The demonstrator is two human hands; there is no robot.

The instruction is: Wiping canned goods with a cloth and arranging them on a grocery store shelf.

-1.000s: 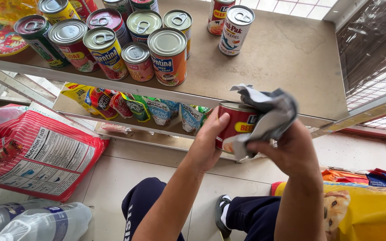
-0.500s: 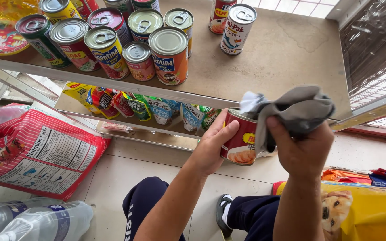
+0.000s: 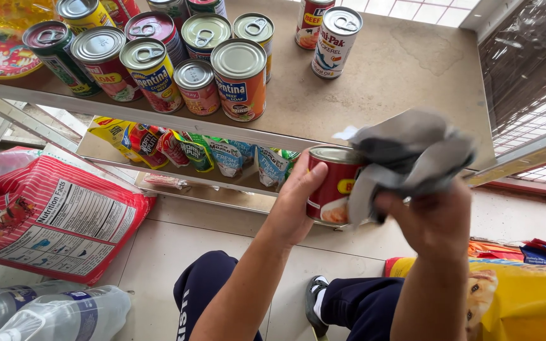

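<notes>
The left hand (image 3: 295,205) holds a red can (image 3: 331,186) by its side, fingers wrapped tight around it, just in front of the front edge of the shelf (image 3: 406,76). The right hand (image 3: 434,218) is closed on a grey cloth (image 3: 409,155). A moment ago the cloth hung off to the right of the can. Now it is bunched up higher and pressed against the can's top and right side. So the rubbing has gone from the side up to the lid, and the can is still being cleaned. It is not back with the other cans (image 3: 197,57) standing near the shelf's back left corner.
</notes>
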